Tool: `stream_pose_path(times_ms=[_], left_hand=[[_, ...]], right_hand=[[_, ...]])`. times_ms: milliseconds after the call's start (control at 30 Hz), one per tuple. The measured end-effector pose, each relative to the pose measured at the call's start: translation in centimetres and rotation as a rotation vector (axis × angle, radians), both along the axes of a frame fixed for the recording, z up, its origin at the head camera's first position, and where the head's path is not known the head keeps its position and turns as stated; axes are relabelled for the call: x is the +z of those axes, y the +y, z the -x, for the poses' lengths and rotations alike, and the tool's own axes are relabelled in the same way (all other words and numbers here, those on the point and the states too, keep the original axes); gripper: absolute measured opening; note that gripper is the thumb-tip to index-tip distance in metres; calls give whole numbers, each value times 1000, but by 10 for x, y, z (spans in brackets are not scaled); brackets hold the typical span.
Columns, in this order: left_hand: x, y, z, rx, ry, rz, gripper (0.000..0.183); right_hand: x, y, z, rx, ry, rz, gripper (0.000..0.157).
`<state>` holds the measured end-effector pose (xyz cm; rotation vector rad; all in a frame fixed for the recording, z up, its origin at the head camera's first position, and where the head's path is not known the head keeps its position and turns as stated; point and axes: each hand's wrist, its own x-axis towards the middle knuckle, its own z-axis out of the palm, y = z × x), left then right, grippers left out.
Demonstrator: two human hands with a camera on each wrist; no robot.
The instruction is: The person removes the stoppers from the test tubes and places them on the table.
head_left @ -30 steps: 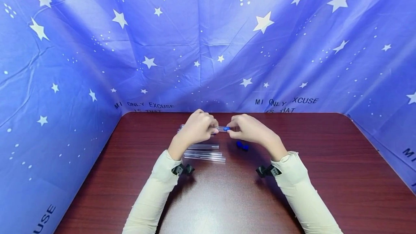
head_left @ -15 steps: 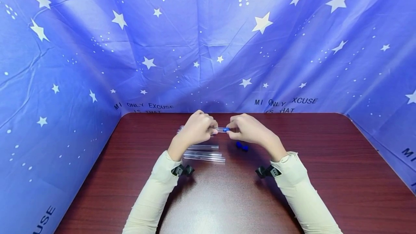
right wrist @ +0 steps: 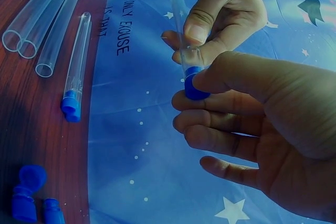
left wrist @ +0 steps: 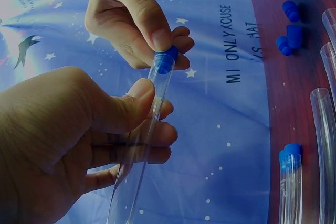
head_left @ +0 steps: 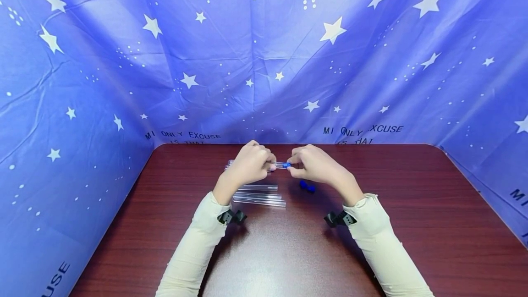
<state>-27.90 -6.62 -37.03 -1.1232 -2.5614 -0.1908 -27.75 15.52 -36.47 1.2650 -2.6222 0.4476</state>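
Observation:
My left hand grips a clear test tube between thumb and fingers, holding it above the table. In its mouth sits a blue stopper, part of it showing inside the tube wall. My right hand pinches this stopper between thumb and index finger; its other fingers spread loosely below in the right wrist view. In the head view the tube lies about level between the two hands, its rounded end hidden behind the left one.
Several uncapped test tubes lie near the left forearm. Beyond them are tubes with blue stoppers, partly behind the left hand in the head view. Loose blue stoppers lie below the right hand. A starry blue curtain borders the table.

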Motion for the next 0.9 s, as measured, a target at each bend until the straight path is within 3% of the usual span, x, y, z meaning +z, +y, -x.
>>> stream_pose_path(times_ms=[233,467,900], left_hand=[[1,0,-1,7,-13,4,9],[3,0,-2,10,-20,5,7],[3,0,-2,13,-12,-2,8]], right_hand=[[0,-1,0,1,21,1,10],[1,-2,-1,4,33,9,22],[0,-3,-1,10,79,14,23]])
